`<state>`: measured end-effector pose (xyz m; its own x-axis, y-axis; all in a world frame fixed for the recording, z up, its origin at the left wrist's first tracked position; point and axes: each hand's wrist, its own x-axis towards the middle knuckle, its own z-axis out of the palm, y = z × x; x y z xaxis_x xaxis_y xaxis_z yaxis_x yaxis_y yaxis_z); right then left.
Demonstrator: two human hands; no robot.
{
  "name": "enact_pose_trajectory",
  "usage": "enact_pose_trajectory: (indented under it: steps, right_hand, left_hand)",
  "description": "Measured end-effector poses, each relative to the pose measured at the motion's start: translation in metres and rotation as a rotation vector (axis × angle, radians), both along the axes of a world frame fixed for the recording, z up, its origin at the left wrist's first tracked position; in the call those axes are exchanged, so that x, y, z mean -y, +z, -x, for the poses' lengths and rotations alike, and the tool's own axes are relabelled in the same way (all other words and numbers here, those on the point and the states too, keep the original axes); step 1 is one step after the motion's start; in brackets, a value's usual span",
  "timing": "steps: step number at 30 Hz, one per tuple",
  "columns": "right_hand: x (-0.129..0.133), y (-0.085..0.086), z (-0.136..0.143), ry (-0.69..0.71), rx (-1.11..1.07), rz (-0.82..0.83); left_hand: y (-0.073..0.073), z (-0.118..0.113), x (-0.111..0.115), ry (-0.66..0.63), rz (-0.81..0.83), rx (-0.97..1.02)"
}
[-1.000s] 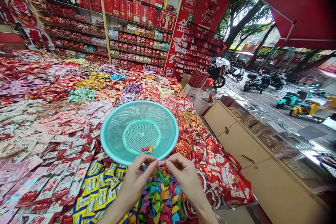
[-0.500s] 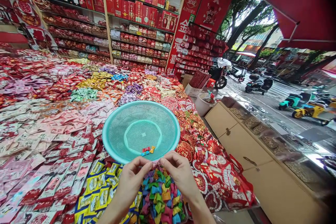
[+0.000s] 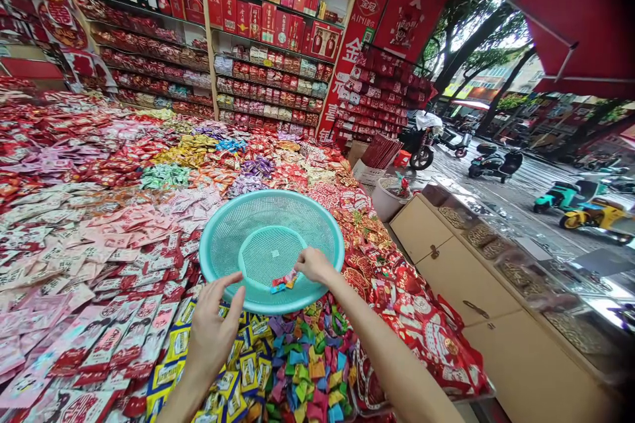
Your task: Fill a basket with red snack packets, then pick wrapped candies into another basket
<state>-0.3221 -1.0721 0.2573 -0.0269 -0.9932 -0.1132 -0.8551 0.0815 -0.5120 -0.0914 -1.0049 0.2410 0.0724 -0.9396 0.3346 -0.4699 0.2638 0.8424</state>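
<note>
A round turquoise mesh basket (image 3: 221,225) rests on the heaped sweets, with a few small wrapped candies (image 3: 282,285) in red, blue and orange near the front of its floor. My right hand (image 3: 315,266) reaches over the basket, fingers pinched on a small pink wrapped candy (image 3: 294,275) beside the others. Left of it, my left hand (image 3: 216,317) hovers at the basket's front left rim, fingers apart and holding nothing. Below the basket lie multicoloured twisted candies (image 3: 305,370) and yellow-and-blue packets (image 3: 251,370).
Pink and white packets (image 3: 119,231) spread on the left. Red packages (image 3: 421,324) lie to the right, next to a tan cabinet (image 3: 461,277). Shelves of red boxes (image 3: 268,23) stand behind. Scooters (image 3: 496,162) are parked on the street at the right.
My hands have separated. The right one has moved forward into the basket with the pink candy; the left has moved left and opened. The view has shifted slightly.
</note>
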Motion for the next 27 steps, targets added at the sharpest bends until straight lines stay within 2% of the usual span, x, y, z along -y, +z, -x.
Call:
enact_pose_trajectory:
  steps: [5, 9, 11, 13, 16, 18, 20, 21, 23, 25, 27]
  right_hand:
    - [0.025, -0.022, -0.007, 0.053, -0.062, -0.184]
    - [0.026, -0.032, -0.007, 0.060, -0.074, -0.268]
    - [0.024, -0.031, -0.008, 0.050, -0.071, -0.276]
    - [0.019, -0.022, -0.007, 0.032, -0.060, -0.235]
    - [-0.002, 0.005, -0.002, -0.002, -0.014, -0.054]
    - [-0.028, 0.022, 0.002, -0.029, 0.032, 0.102]
    - [-0.062, 0.030, 0.006, -0.068, 0.098, 0.236]
    - [-0.080, 0.028, 0.008, -0.116, 0.211, 0.369]
    - [-0.115, 0.012, 0.010, -0.168, 0.360, 0.451]
    - [-0.140, -0.015, 0.011, -0.179, 0.404, 0.365]
    - [-0.153, -0.044, 0.012, -0.172, 0.348, 0.258]
  left_hand:
    - [-0.011, -0.011, 0.008, 0.046, 0.127, 0.121]
    - [-0.012, -0.018, 0.011, 0.099, 0.136, 0.171]
    - [-0.010, -0.021, 0.012, 0.104, 0.155, 0.185]
    - [-0.009, -0.023, 0.014, 0.094, 0.183, 0.195]
    - [-0.011, -0.025, 0.018, 0.095, 0.203, 0.208]
    - [-0.015, -0.026, 0.020, 0.108, 0.197, 0.217]
    - [-0.018, -0.026, 0.021, 0.121, 0.188, 0.222]
    - [-0.020, -0.026, 0.021, 0.127, 0.186, 0.225]
    - [-0.022, -0.025, 0.022, 0.131, 0.179, 0.232]
    - [-0.025, -0.023, 0.022, 0.133, 0.171, 0.235]
    - [-0.026, -0.021, 0.023, 0.136, 0.162, 0.234]
